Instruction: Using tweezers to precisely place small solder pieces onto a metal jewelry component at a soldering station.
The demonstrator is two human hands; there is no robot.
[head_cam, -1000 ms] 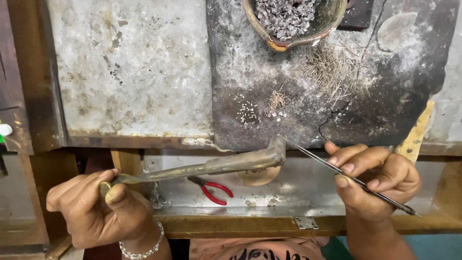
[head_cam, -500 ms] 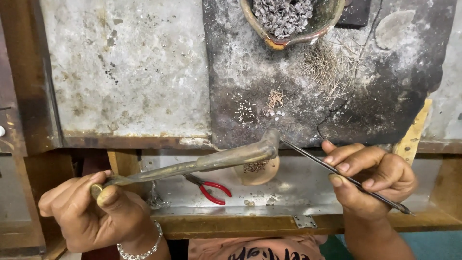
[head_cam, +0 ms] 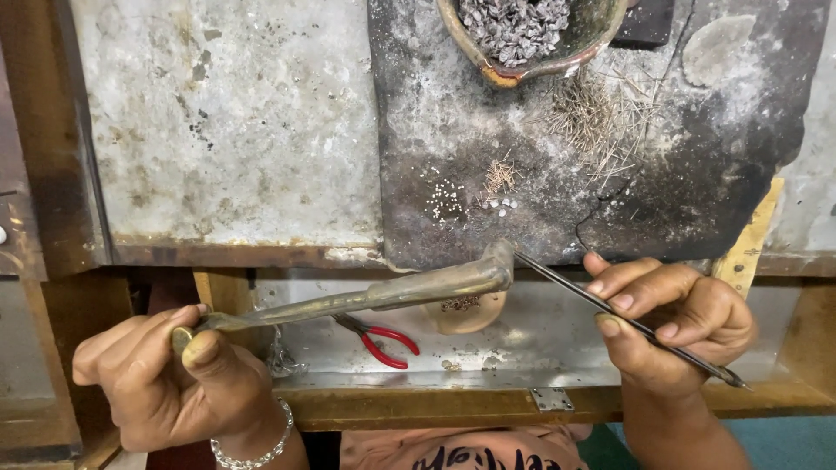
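Note:
My left hand [head_cam: 170,379] grips the narrow end of a long curved brass blowpipe [head_cam: 374,294]; its bent tip reaches the front edge of a dark charred slab [head_cam: 557,165]. My right hand [head_cam: 675,322] holds thin dark tweezers [head_cam: 627,320] whose point meets the pipe's tip. Tiny white beads [head_cam: 446,200] and small wire bits [head_cam: 499,178] lie on the slab just above the tip. A small round dish [head_cam: 470,312] with fine pieces sits under the pipe's tip.
A clay bowl [head_cam: 488,61] of grey charcoal lumps stands at the slab's top. A heap of thin wires [head_cam: 601,122] lies right of centre. Red-handled pliers [head_cam: 383,341] rest in the metal tray [head_cam: 540,348] below. A pale stone slab [head_cam: 226,122] lies left.
Both hands and the pipe have dropped slightly in the view and shifted a little; the pipe's tip and the tweezers' point stay together at the slab's edge.

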